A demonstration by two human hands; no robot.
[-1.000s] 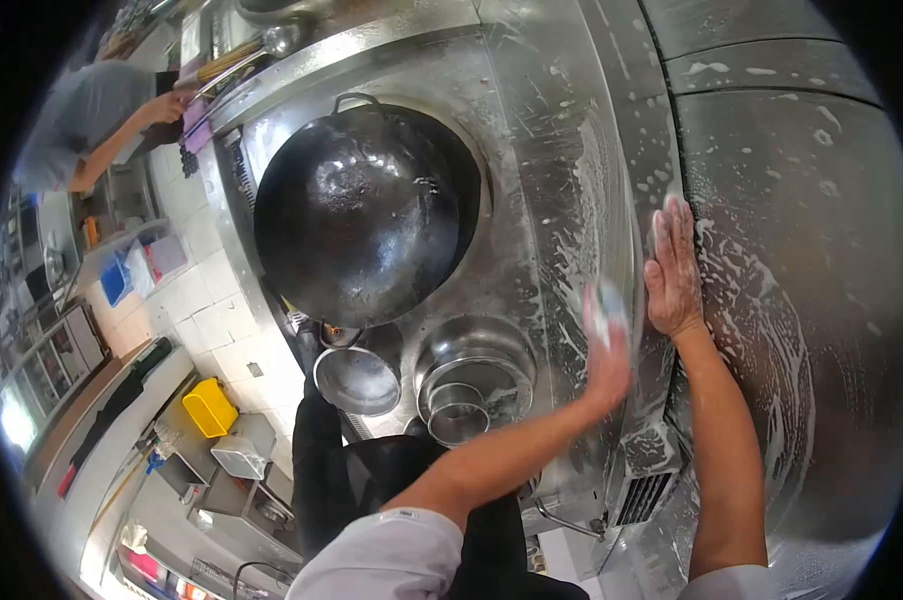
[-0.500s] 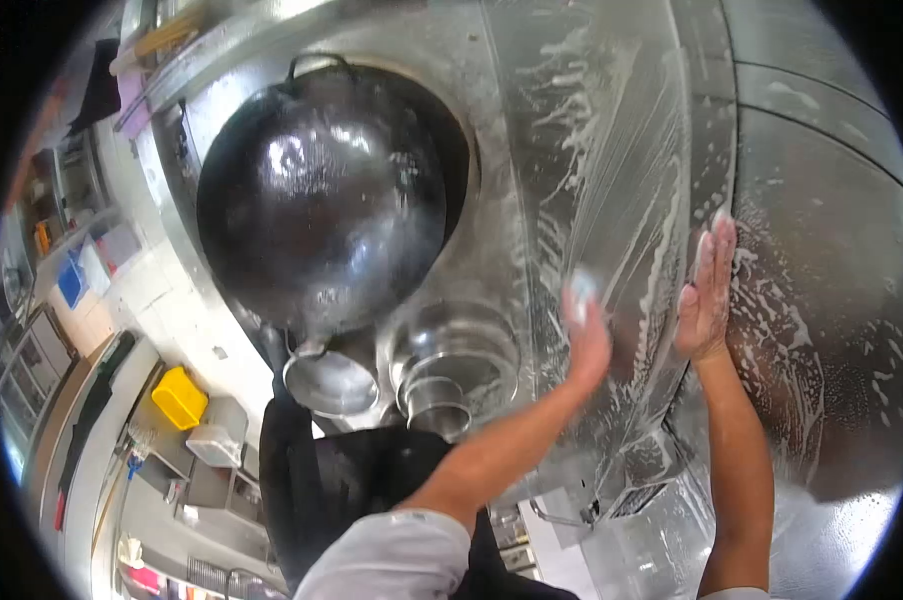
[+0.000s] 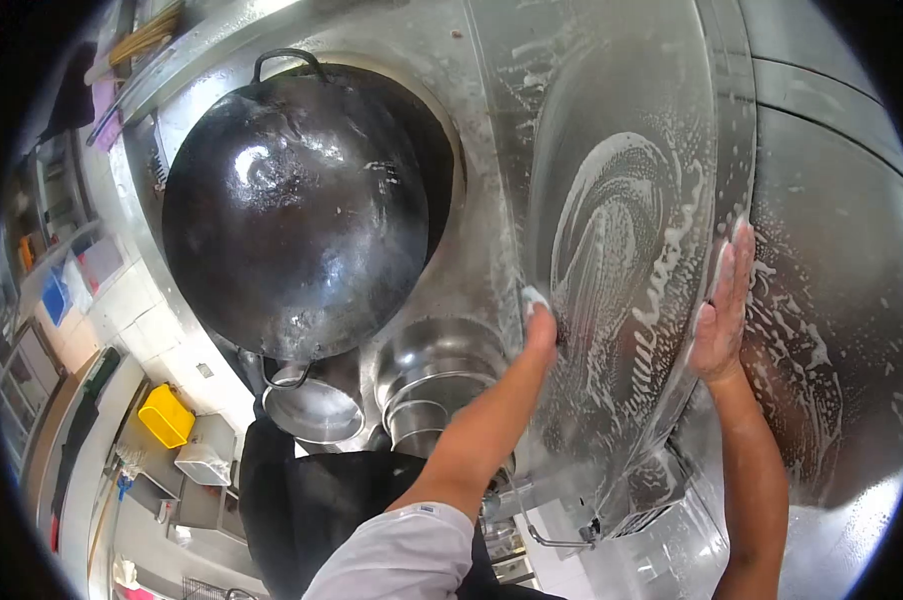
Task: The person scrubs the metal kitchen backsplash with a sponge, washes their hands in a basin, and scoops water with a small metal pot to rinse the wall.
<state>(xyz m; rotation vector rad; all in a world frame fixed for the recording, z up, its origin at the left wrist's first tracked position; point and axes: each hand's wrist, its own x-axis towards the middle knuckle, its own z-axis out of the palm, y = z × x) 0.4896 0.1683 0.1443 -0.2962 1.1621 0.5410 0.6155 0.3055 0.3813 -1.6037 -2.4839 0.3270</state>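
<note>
My left hand [image 3: 542,328] is over the foamy steel surface [image 3: 612,270], near its left edge. It shows edge-on with the fingers bunched, and something small and whitish is at their tips; whether that is a pad or just foam is unclear. Curved soap streaks mark the steel to its right. My right hand [image 3: 724,305] is stretched out flat, fingers together and pointing up, against the steel ridge beside the wet side panel [image 3: 822,300]. Nothing shows in it, and its fingertips have suds on them.
A large black wok [image 3: 302,210] lies bottom up over the burner opening on the left. Below it are a metal bowl [image 3: 315,410] and nested steel pots [image 3: 442,350]. A tap [image 3: 557,540] juts out near the bottom. A yellow bin [image 3: 167,415] stands far left.
My left hand has moved left and slightly down, and the foam on the steel now shows curved tracks. My right hand stays at the ridge. The whole view has shifted a little.
</note>
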